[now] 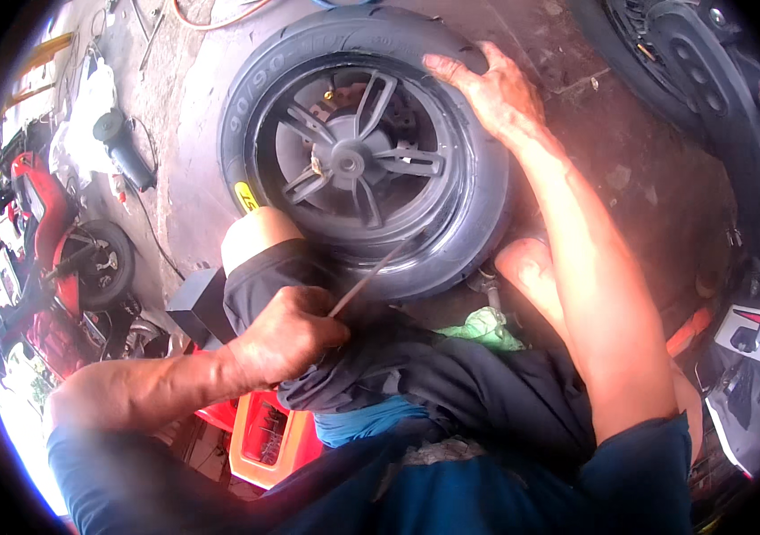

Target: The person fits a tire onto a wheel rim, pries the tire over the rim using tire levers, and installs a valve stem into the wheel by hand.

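Observation:
A motorcycle wheel lies before me, its black tyre (pixel 251 102) around a dark spoked rim (pixel 351 161). The tyre carries a yellow label on its left side. In my left hand (pixel 289 334), closed near my thigh, is a thin metal tyre lever (pixel 367 283). The far end of this lever reaches the rim's edge at the near right, where a gap shows between tyre and rim. My right hand (pixel 500 96) grips the tyre at its far right, thumb on the sidewall and fingers over the tread. My knee touches the tyre at the near left.
A red motorcycle (pixel 48 218) stands at the left, near a dark cylindrical power tool (pixel 123 150) with a cord. At the far right is a black motorcycle part with a wheel (pixel 665 67). A red-orange plastic box (pixel 246 446) and a green cloth (pixel 489 328) are close to my legs.

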The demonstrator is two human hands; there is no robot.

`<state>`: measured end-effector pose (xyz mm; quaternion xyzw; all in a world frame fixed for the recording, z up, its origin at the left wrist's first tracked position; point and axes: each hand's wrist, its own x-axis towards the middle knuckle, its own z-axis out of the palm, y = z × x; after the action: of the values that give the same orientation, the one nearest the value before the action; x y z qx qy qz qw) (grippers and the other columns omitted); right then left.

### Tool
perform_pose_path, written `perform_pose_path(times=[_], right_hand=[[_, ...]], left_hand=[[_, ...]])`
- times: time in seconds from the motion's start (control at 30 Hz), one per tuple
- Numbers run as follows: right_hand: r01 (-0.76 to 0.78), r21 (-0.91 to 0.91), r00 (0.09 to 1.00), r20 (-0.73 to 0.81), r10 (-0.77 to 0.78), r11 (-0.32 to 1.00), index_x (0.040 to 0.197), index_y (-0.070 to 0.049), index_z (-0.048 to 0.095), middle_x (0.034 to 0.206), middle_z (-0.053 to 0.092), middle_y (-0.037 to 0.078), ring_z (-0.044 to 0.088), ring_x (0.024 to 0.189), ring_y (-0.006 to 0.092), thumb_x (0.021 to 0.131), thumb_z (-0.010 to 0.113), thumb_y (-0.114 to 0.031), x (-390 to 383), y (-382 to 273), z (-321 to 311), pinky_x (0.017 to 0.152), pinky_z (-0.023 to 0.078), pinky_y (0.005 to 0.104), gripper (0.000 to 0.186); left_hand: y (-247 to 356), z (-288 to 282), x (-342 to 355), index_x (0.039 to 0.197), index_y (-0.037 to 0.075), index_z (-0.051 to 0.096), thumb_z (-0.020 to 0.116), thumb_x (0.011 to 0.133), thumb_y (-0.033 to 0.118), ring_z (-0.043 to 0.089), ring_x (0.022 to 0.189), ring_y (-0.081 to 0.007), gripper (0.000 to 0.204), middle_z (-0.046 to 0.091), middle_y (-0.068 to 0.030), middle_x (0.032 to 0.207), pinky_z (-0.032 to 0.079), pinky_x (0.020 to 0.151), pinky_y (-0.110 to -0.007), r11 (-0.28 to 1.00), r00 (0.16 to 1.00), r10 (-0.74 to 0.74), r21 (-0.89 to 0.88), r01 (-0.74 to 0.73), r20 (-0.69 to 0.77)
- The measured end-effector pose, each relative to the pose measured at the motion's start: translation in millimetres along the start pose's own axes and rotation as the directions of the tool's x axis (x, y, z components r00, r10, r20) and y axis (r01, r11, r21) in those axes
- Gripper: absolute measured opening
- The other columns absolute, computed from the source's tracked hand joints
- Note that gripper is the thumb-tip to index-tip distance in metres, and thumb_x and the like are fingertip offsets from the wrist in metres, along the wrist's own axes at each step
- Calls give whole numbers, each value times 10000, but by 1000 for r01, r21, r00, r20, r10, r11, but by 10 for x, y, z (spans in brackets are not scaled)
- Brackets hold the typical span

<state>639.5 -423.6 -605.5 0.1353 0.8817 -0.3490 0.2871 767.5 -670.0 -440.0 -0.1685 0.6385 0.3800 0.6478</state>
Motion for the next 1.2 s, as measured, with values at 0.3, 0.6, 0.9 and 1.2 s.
perform_pose_path(times=[0.3, 0.6, 0.9, 1.2], right_hand=[[46, 42, 998, -33, -44, 998, 1367, 12, 388, 1326, 457, 275, 429, 1263, 369, 660, 595, -755, -187, -6, 25, 1050, 341, 419, 1063], [139, 70, 974, -188, -124, 988, 1323, 29, 438, 1168, 563, 305, 537, 1134, 411, 676, 607, -740, -239, 54, 47, 973, 423, 420, 1019], [86, 18, 983, -164, -82, 996, 1291, 78, 452, 1220, 526, 317, 507, 1181, 395, 666, 629, -728, -10, 0, 141, 1000, 391, 408, 1035], [121, 40, 979, -169, -113, 992, 1274, 97, 459, 1205, 544, 304, 526, 1157, 368, 695, 641, -681, -28, -55, 110, 991, 389, 390, 987]], left_hand=[[-193, 213, 130, 703, -7, 603, 589, 646, 57, 582, 669, -337, 87, 555, -168, 654, 504, 647, -401, 453, 686, 709, 643, -618, 160], [74, -524, 353, 901, 19, 636, 604, 836, 232, 633, 789, -348, 225, 632, -198, 812, 518, 691, -421, 579, 990, -32, 810, -92, 136], [366, -1400, 1181, 838, 96, 695, 641, 819, 376, 649, 700, -319, 285, 647, -136, 700, 511, 608, -407, 140, 942, 269, 960, -242, 199], [455, -1543, 1429, 767, 86, 702, 675, 787, 399, 639, 697, -322, 315, 635, -134, 662, 498, 621, -400, 153, 897, 380, 941, -301, 226]])
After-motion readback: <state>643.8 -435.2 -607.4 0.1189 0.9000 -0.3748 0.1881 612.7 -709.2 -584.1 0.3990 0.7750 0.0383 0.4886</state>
